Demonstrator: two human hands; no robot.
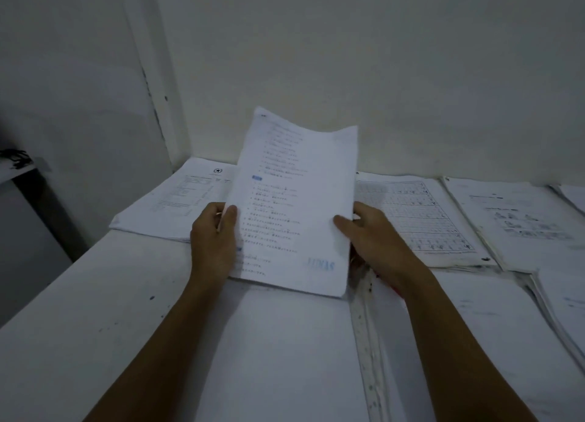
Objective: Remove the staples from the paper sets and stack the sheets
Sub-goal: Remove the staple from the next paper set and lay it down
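- Above the near edge of the white table [95, 295], a paper set [294, 206] is held upright-tilted between both hands, its lower edge close over the tabletop.
- Left hand [213, 241] grips the set's left edge, thumb on the front and fingers behind; right hand [376, 241] grips the right edge the same way, thumb laid on the printed face.
- Whether a staple is in this set cannot be told; no staple shows at its top corners, and the lower corners are hidden or blurred.
- Something red peeks out under the right hand, too hidden to name.
- Progress looks partial: a flat pile [171, 206] lies at the far left by the wall corner, a gridded worksheet stack [421, 219] lies behind the right hand, and more sheets [519, 219] spread to the right, so sorting seems to remain.
- Paper is thin, white, matte, lightly curled at the top; print is fine rows with a blue stamp low on the page.
- Tabletop is smooth, painted, speckled with dark marks, with a worn seam [367, 342] running toward the viewer.
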